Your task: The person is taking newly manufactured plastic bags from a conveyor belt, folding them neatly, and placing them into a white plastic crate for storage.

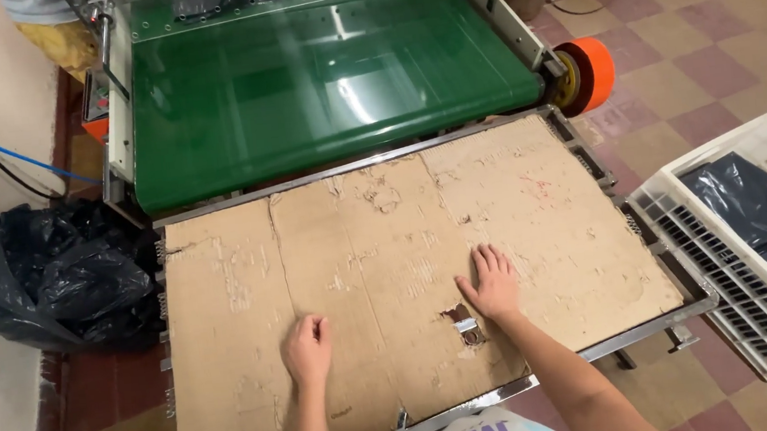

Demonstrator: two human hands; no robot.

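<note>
Cardboard (389, 271) before conveyor (314, 81) (crate (683, 215) right).

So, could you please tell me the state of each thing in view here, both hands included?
Left hand: loosely curled, resting on the cardboard.
Right hand: flat, fingers spread, pressing the cardboard.
Worn brown cardboard sheet: lying flat on the metal frame, creased, torn, holed near the right hand.
Green conveyor belt: bare, glossy.
Black plastic bag: full, crumpled, on the floor.
White plastic crate: open, holding dark bags.
</note>
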